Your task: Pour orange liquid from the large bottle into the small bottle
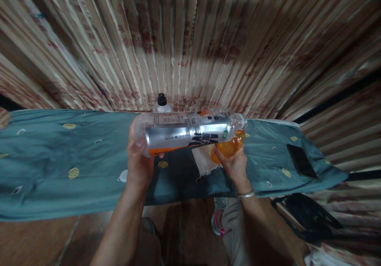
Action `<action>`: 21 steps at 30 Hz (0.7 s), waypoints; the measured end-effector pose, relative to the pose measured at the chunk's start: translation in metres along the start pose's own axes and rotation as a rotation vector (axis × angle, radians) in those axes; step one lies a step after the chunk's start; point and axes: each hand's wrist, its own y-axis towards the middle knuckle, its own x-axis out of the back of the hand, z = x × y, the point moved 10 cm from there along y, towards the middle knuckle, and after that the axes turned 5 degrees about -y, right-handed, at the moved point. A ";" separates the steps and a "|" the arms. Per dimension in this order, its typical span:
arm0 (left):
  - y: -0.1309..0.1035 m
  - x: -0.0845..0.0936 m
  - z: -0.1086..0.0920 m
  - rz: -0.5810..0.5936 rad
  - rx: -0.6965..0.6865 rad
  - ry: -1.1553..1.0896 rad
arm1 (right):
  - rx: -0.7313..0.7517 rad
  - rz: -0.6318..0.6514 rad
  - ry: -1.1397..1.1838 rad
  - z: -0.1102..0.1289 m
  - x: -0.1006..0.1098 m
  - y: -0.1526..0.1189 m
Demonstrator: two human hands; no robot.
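Observation:
My left hand (139, 166) is wrapped round the base end of a large clear plastic bottle (184, 135) with a silver and orange label. The bottle lies almost level in the air above the table, its neck pointing right. My right hand (235, 166) grips a clear container of orange liquid (228, 149) just under the bottle's neck. The bottle hides part of this container, and I cannot tell whether the two touch. Below them a pale cloth (205, 162) lies on the table. A small white round thing (123, 176), perhaps a lid, rests near my left wrist.
A green patterned cloth (98, 178) covers the long table. Behind the large bottle stands a clear bottle with a black cap (161, 99). A dark phone (302, 161) lies at the right. Pleated curtains (184, 39) hang behind. A dark bag (309, 214) is at lower right.

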 end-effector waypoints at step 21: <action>0.001 -0.008 -0.002 0.080 -0.039 -0.023 | -0.002 -0.003 0.011 0.000 0.001 0.000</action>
